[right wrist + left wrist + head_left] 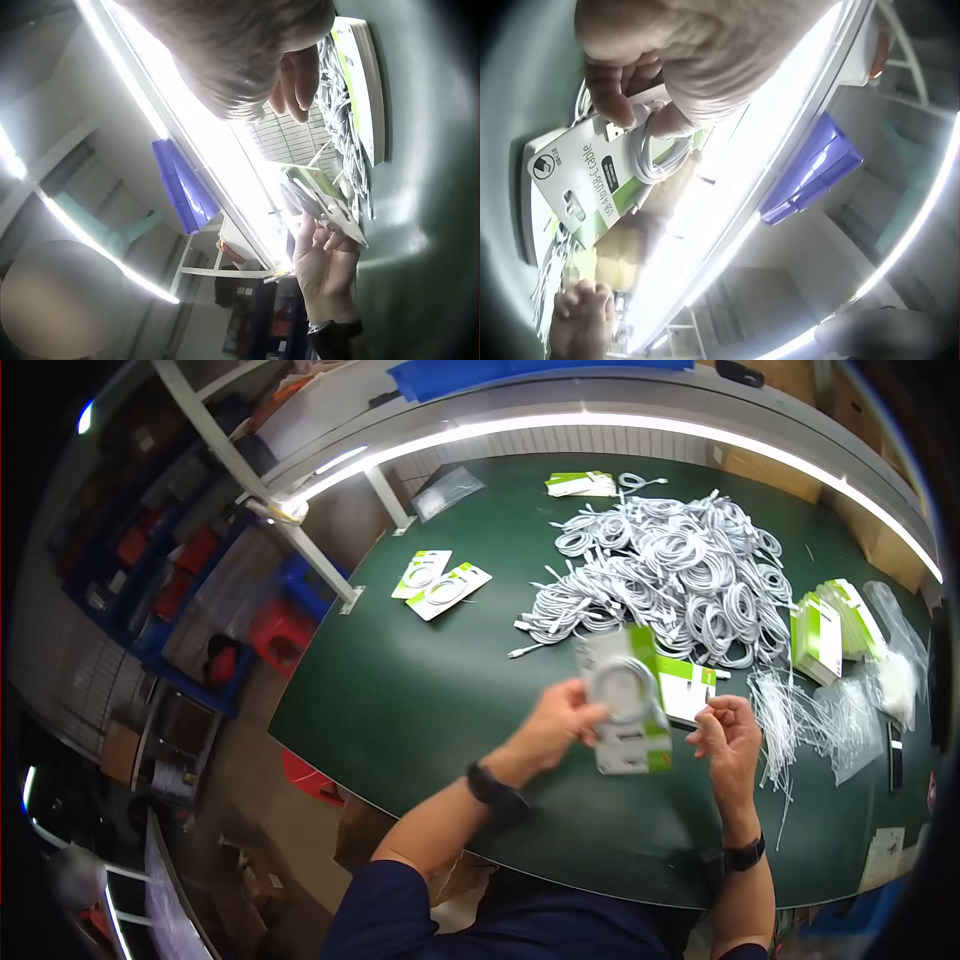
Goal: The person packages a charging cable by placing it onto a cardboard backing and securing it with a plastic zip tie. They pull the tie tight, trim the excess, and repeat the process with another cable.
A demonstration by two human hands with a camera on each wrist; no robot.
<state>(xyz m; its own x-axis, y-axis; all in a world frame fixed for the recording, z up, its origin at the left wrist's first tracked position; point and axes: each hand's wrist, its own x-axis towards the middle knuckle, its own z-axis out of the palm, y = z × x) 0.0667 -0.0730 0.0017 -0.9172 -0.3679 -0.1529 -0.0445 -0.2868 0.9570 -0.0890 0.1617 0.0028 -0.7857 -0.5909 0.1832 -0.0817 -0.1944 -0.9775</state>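
My left hand point(555, 728) pinches a white and green cable card point(632, 752) by its edge, above the table. A coiled white cable point(661, 171) is fastened on the card, whose print reads USB-A to USB-C cable in the left wrist view. The head view shows this card blurred. My right hand point(732, 748) is raised to the right of it, fingers loosely bent, with nothing seen in them. Just beyond the right fingertips lies a stack of green and white cards point(684, 688), partly hidden behind the held card.
A big heap of coiled white cables point(680, 560) covers the table's point(430, 690) far middle. Two carded cables point(447, 590) lie at left. More card stacks point(822, 635), loose white ties point(775, 725) and clear bags point(850, 730) are at right. A light bar point(600, 420) crosses overhead.
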